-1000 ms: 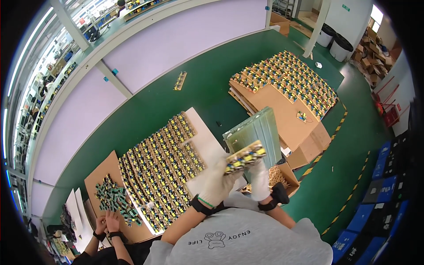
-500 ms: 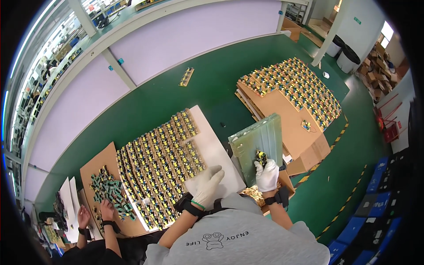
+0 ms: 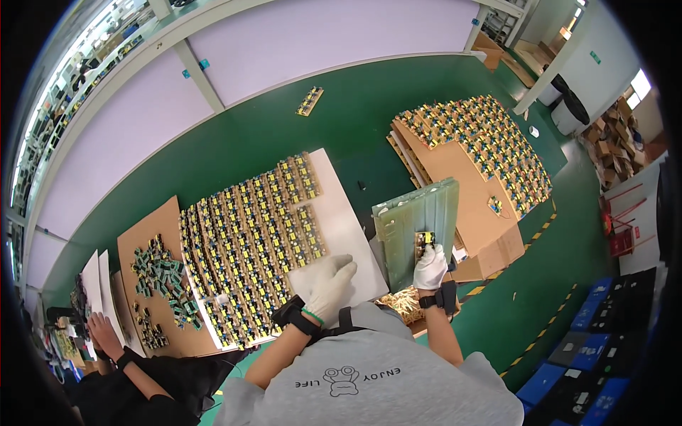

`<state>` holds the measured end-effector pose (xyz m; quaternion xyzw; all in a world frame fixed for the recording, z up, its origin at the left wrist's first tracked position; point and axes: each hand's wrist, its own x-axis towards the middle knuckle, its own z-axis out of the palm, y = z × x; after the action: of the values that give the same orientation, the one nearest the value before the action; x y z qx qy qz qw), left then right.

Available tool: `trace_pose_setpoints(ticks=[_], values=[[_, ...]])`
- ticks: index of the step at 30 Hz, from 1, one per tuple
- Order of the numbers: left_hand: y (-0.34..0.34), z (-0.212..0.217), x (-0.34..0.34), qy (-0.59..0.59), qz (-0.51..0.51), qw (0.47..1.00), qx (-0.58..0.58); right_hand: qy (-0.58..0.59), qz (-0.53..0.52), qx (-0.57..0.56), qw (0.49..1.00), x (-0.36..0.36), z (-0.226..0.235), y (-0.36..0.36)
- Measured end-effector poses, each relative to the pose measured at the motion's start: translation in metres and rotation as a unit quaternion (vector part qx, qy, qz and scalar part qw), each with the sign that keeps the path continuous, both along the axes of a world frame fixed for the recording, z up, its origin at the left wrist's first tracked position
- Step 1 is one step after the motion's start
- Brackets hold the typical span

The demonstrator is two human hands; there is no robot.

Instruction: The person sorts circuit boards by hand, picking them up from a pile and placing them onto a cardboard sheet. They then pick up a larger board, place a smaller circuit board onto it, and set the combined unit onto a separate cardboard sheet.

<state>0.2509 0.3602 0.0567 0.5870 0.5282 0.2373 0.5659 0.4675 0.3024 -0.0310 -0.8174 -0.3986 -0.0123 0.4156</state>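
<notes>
My right hand (image 3: 430, 271), in a white glove, pinches a small circuit board (image 3: 424, 240) with yellow and black parts. The board is held against the face of a thick, translucent green slab (image 3: 402, 219), which stands tilted on the table. In a white glove with a green cuff, my left hand (image 3: 331, 287) lies over a white sheet (image 3: 346, 220), its fingers loosely extended and nothing seen in them. Just left of it, rows of similar circuit boards (image 3: 249, 245) cover most of that sheet.
Cardboard sheets (image 3: 465, 177) at the right carry more boards (image 3: 490, 135). A lone board strip (image 3: 310, 101) lies on the green table (image 3: 249, 131). Left, a co-worker's hand (image 3: 105, 337) is near loose green boards (image 3: 165, 273). Below the slab sits a box of wood-coloured strips (image 3: 403, 305).
The board in my right hand now sits flatter and more upright against the slab. The co-worker's hands have moved left, away from the loose boards. The view has shifted slightly.
</notes>
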Motion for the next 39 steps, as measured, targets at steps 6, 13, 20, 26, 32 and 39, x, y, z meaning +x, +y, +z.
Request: trace_pose_setpoints(ticks=[6, 13, 20, 26, 32, 39], values=[[-0.004, -0.017, -0.006, -0.019, -0.010, 0.999, -0.026, -0.013, -0.021, -0.006, 1.000, -0.007, 0.002, 0.000], [-0.014, -0.029, 0.003, -0.098, -0.011, 0.991, -0.093, -0.052, -0.059, -0.009, 0.997, -0.001, -0.010, 0.007], [-0.020, -0.033, 0.015, -0.075, -0.035, 0.994, -0.072, 0.043, -0.102, -0.047, 0.993, -0.015, 0.003, 0.003], [-0.025, -0.041, 0.010, -0.075, -0.025, 0.996, -0.043, 0.122, -0.069, -0.041, 0.989, -0.015, 0.001, -0.003], [-0.030, -0.030, -0.010, -0.106, -0.009, 0.992, -0.075, 0.450, 0.003, 0.137, 0.883, -0.018, 0.008, -0.018], [-0.035, -0.003, -0.017, -0.113, -0.040, 0.992, -0.028, 0.453, 0.239, 0.000, 0.859, -0.079, 0.043, -0.024]])
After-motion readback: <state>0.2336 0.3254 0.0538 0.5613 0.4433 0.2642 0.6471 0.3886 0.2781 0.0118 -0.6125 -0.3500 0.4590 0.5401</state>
